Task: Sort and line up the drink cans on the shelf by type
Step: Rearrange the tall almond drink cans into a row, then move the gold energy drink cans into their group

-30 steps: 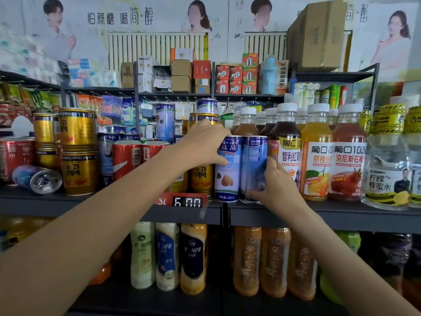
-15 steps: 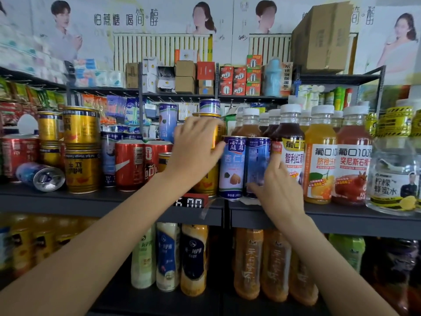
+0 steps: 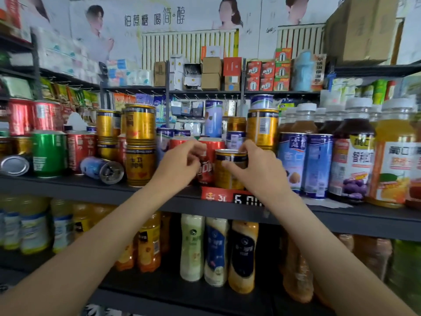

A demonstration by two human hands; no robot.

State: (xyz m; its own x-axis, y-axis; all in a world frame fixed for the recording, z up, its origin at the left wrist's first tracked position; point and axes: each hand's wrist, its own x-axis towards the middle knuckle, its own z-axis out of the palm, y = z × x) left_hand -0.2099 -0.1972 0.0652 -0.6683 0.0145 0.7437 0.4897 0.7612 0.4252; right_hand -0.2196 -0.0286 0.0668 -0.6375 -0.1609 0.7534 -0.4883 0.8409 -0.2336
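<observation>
Head view: pretty cluttered shop shelf, seen from just below can height
Gold can (image 3: 229, 172): stood upright at the front edge of the dark shelf (image 3: 68, 185), right above the red price tag (image 3: 230, 197)
Right hand (image 3: 257, 169): wrapped around the gold can from its right side, thumb laid across the front near the rim, so it's gripped
Left hand (image 3: 180, 165): fingers curled in loosely, fingertips pinched together just beside the red cola can (image 3: 208, 163); whether that can is actually touched can't be told
Red cola can: parked upright directly left of the gold can, partly hidden by the left hand
Tall blue cans (image 3: 305, 163): two lined up side by side just right of the right hand, upright
Stacked gold cans (image 3: 140, 144): one set on top of another, left of the left hand, with more gold ones stacked behind
Tipped blue can (image 3: 102, 169): laid on its side near the foot of that stack, end turned toward the camera
Green can (image 3: 49, 153): upright further left, with red cans around and above it
Silver can end (image 3: 14, 165): another can on its side at the far left
Juice bottles (image 3: 396, 156): white-capped, crowded on the right end of the shelf
Lower shelf bottles (image 3: 218, 252): pale green, blue and orange ones stood in a row below the price tag
</observation>
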